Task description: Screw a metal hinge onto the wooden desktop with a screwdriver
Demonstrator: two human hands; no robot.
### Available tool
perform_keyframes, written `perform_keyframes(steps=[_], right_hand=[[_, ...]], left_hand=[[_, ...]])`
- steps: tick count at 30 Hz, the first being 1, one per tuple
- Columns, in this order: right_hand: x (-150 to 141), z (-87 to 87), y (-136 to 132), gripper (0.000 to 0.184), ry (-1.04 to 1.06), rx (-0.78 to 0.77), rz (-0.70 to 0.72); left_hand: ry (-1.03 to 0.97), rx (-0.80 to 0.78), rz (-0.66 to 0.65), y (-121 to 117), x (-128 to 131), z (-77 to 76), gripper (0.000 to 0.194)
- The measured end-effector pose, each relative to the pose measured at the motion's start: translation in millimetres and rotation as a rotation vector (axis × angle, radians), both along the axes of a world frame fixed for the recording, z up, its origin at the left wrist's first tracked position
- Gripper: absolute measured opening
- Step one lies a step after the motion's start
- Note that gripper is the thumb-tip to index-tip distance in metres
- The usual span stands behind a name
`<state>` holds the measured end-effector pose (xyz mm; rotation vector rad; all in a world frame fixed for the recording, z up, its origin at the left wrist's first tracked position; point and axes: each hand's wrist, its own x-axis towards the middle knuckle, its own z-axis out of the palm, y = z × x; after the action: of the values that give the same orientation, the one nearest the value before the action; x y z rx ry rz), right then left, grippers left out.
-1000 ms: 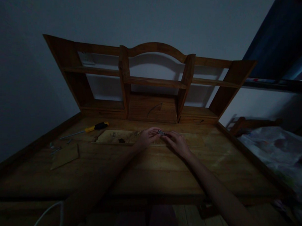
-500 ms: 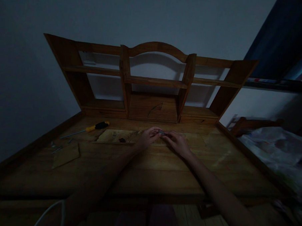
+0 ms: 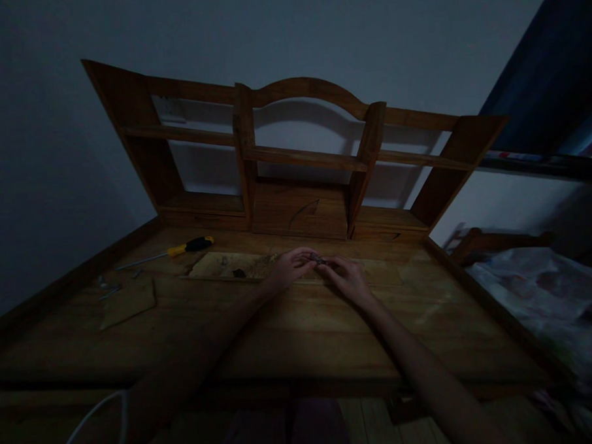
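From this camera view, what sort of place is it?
Probably a room in a home, perhaps a study or bedroom: a wooden desk topped by a shelf hutch, a plain wall behind, floorboards below.

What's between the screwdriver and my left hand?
A long pale strip on the desktop, with a dark patch on it, lies between the screwdriver and the left hand; head view shows it.
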<state>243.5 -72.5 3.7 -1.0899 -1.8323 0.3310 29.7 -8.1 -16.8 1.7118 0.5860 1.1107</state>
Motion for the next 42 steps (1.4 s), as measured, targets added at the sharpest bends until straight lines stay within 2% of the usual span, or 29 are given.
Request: perform_keyframes(steps=[9,15,31,42], right_hand=[[-0.4,-0.8,1.3,0.022,0.020,-0.012,0.011],[0.7,-2.9,2.0,0.024,0.027,-0.018,0.003],[-0.6,2.2,-1.1,0.023,0.024,-0.040,-0.003],[-1.3,4.6,-2.6,0.022,0.036,-0.043,0.005]], left_hand=[[-0.009,-0.044,0.017,2.1,1.4,-1.5,0.045],[-0.021,-0.038,-0.011,-2.8,1.7,3.4,0.047],[0.009,-0.019,0.005,1.6,0.9,0.6,0.047],[-0.025,-0.037,-0.049,3.3,1.3,-3.3,0.048]])
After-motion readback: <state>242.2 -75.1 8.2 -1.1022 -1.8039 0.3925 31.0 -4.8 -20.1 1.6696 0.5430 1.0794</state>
